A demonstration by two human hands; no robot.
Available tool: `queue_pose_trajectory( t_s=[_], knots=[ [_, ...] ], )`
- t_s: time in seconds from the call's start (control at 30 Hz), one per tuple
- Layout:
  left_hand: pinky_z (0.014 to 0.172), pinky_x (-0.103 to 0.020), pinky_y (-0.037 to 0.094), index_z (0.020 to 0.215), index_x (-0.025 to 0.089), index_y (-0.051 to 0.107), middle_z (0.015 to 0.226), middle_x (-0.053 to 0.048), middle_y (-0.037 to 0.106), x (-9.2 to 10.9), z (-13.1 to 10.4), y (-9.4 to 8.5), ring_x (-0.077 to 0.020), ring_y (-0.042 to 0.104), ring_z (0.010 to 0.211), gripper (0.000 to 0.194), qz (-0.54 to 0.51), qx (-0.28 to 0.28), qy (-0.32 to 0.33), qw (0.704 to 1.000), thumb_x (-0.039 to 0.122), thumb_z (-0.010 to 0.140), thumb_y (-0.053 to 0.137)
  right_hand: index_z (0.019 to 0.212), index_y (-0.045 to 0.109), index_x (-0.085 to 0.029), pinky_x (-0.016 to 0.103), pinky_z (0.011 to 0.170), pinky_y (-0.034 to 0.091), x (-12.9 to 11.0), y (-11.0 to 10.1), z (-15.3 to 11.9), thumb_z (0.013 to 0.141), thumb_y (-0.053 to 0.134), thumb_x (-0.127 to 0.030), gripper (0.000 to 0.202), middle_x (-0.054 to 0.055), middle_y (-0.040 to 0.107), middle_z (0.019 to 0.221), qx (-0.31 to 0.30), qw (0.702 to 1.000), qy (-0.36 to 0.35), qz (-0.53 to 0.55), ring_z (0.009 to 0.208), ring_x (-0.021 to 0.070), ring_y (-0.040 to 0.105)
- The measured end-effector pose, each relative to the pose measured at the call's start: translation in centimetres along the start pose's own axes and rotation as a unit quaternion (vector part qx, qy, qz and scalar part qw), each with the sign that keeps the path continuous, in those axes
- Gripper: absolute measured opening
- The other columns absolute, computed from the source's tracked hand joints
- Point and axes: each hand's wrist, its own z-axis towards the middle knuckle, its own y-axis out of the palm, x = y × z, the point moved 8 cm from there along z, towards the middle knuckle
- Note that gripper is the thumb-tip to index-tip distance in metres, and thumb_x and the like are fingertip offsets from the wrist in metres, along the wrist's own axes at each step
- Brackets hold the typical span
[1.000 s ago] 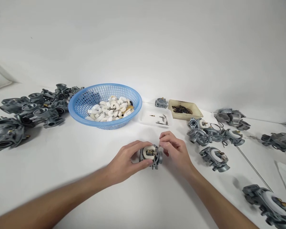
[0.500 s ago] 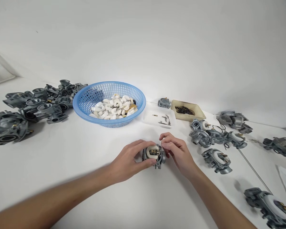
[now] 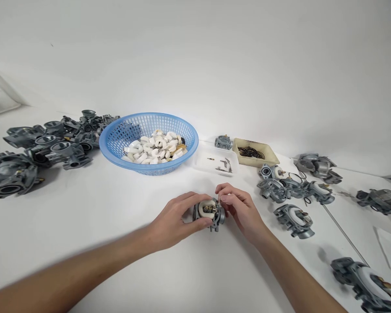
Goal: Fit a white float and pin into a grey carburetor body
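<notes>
A grey metal carburetor body [image 3: 220,216] lies on the white table, with a white U-shaped float [image 3: 203,210] set in its top. My left hand [image 3: 179,217] grips it from the left, thumb along the near side and fingers over the far side. At its right edge is my right hand [image 3: 239,206], thumb and forefinger pinched at the float's hinge end. What that pinch holds is too small to make out.
Behind my hands stands a blue basket [image 3: 117,158] of white floats. A white tray [image 3: 200,163] holds small pins; a cream tray [image 3: 270,158] holds black rings. Carburetor bodies [image 3: 68,152] are heaped at left, and more [image 3: 295,219] lie at right.
My right hand has shifted slightly left, its pinched fingertips closer to the hinge end of the float. My left hand keeps its grip. The whole view has moved a little.
</notes>
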Motion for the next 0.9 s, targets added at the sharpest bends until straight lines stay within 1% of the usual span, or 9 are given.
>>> queue_pose_trajectory(
  t_s=[0.23,0.4,0.47,0.57,0.63,0.73,0.8,0.9],
  knots=[
    [0.090,-0.033,0.052,0.131,0.031,0.064,0.124,-0.003,0.069,-0.2,0.0,0.0,-0.0223,0.065,0.105,0.039,0.004,0.007,-0.003,1.000,0.042,0.094,0.068,0.066,0.065,-0.019,0.028,0.055,0.037,-0.2,0.3,0.0,0.082,0.067,-0.028,0.019,0.002,0.056,0.099,-0.007,1.000,0.008,-0.010,0.060,0.0094,0.042],
    [0.091,-0.033,0.051,0.131,0.032,0.064,0.124,-0.003,0.069,-0.2,0.0,0.0,-0.0228,0.065,0.108,0.039,0.006,0.006,-0.004,1.000,0.043,0.094,0.069,0.073,0.065,-0.021,0.027,0.057,0.038,0.1,0.4,-0.1,0.083,0.071,-0.034,0.018,0.001,0.057,0.094,-0.021,0.999,0.020,-0.019,0.065,0.0121,0.047],
    [0.092,-0.033,0.051,0.131,0.032,0.064,0.124,-0.002,0.069,-0.2,0.0,0.0,-0.0227,0.065,0.109,0.039,0.006,0.006,-0.005,1.000,0.042,0.094,0.069,0.080,0.066,-0.022,0.027,0.058,0.038,0.4,0.4,-0.1,0.083,0.072,-0.035,0.016,0.000,0.057,0.089,-0.028,0.999,0.027,-0.022,0.065,0.0124,0.047],
    [0.092,-0.033,0.052,0.131,0.032,0.064,0.124,-0.003,0.069,-0.2,0.0,-0.1,-0.0224,0.065,0.108,0.038,0.009,0.009,-0.005,1.000,0.042,0.094,0.069,0.090,0.065,-0.024,0.026,0.057,0.038,1.0,0.4,0.0,0.085,0.072,-0.038,0.016,-0.002,0.054,0.074,-0.044,0.998,0.046,-0.023,0.060,0.0127,0.045],
    [0.093,-0.033,0.052,0.130,0.031,0.065,0.123,-0.003,0.070,-0.2,0.0,-0.1,-0.0225,0.066,0.107,0.039,0.009,0.015,0.000,1.000,0.043,0.093,0.069,0.092,0.064,-0.024,0.026,0.056,0.039,1.2,0.5,0.0,0.084,0.072,-0.039,0.019,-0.003,0.052,0.068,-0.050,0.997,0.054,-0.020,0.059,0.0131,0.044],
    [0.094,-0.034,0.052,0.130,0.031,0.065,0.123,-0.004,0.070,-0.2,0.0,-0.1,-0.0233,0.066,0.108,0.039,0.008,0.016,0.004,1.000,0.043,0.093,0.069,0.090,0.063,-0.024,0.026,0.056,0.040,1.1,0.5,0.1,0.081,0.073,-0.038,0.020,-0.003,0.053,0.071,-0.051,0.997,0.048,-0.010,0.060,0.0135,0.046],
    [0.094,-0.035,0.052,0.131,0.031,0.065,0.124,-0.004,0.070,-0.1,0.0,-0.1,-0.0238,0.065,0.109,0.039,0.007,0.011,0.005,1.000,0.044,0.094,0.068,0.089,0.064,-0.024,0.026,0.057,0.040,0.9,0.4,0.1,0.081,0.073,-0.037,0.019,-0.002,0.054,0.073,-0.051,0.998,0.047,-0.006,0.061,0.0136,0.046],
    [0.096,-0.035,0.052,0.131,0.031,0.065,0.125,-0.004,0.069,-0.1,0.0,-0.1,-0.0240,0.065,0.111,0.039,0.000,0.012,0.006,1.000,0.042,0.094,0.069,0.089,0.064,-0.023,0.027,0.057,0.036,0.8,0.1,0.0,0.083,0.072,-0.036,0.016,-0.003,0.053,0.072,-0.050,0.997,0.046,-0.020,0.060,0.0129,0.042]
  ],
)
